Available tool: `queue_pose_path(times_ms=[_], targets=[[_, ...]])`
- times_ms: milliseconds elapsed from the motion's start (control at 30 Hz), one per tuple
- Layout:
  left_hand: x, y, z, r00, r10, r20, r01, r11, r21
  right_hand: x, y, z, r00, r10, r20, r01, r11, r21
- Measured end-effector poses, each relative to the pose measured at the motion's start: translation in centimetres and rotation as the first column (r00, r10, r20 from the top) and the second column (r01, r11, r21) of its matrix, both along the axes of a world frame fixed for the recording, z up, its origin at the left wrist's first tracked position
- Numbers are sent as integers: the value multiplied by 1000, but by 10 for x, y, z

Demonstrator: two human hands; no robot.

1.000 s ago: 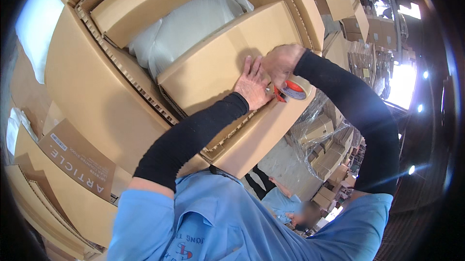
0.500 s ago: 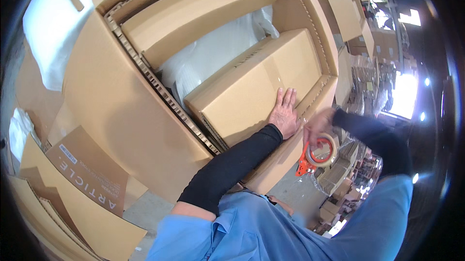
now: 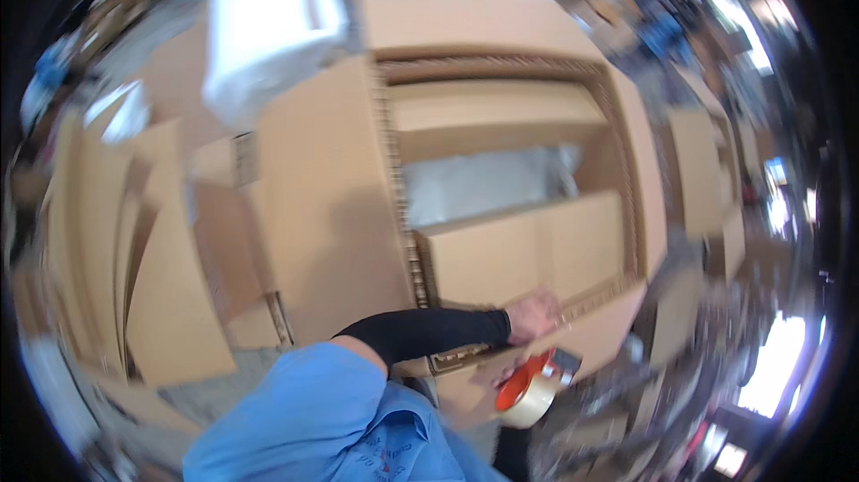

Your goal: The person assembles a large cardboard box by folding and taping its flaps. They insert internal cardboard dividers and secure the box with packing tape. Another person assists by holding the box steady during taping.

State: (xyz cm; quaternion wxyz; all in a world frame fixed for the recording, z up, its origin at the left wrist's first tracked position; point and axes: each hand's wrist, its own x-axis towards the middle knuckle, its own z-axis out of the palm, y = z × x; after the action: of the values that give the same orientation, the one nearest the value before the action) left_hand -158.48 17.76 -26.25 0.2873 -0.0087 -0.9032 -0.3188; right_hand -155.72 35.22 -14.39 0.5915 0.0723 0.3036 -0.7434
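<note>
A large open carton (image 3: 331, 213) stands in front of me with its flaps folded out. Inside it lie a smaller closed cardboard box (image 3: 501, 254) on the near side, a white foam-wrapped item (image 3: 483, 182) in the middle and a cardboard piece (image 3: 501, 106) on the far side. My left hand (image 3: 534, 316) rests at the near edge of the smaller box, beside the carton's near wall; motion smears its fingers. Just outside that wall, my right hand (image 3: 503, 378), largely hidden, grips an orange tape dispenser (image 3: 530, 383) with a roll of pale tape.
Beyond the carton's left flap stands a white-wrapped bundle (image 3: 273, 25). Flattened cardboard sheets (image 3: 170, 276) lean at the left. Another open carton (image 3: 702, 169) is at the right, with stacked cardboard beyond, blurred.
My view has swung, so the carton sits further right and lower. The tape dispenser has come in closer below my left hand, against the carton's near side. The smaller box stays inside.
</note>
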Motion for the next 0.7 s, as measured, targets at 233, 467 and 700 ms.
queue_pose_path(times_ms=[233, 467, 700], targets=[[100, -26, 36, 900, -372, 226, 87, 662, 744, 40, -49, -52, 918, 366, -155, -392, 765, -512], [414, -36, 103, 840, 508, 189, -435, 424, 794, 14, -111, -35, 778, 420, -466, -606, 698, -382], [790, -28, 172, -558, 830, -15, -776, -515, 364, 113, -197, 11, 569, 454, -685, -714, 686, -139]])
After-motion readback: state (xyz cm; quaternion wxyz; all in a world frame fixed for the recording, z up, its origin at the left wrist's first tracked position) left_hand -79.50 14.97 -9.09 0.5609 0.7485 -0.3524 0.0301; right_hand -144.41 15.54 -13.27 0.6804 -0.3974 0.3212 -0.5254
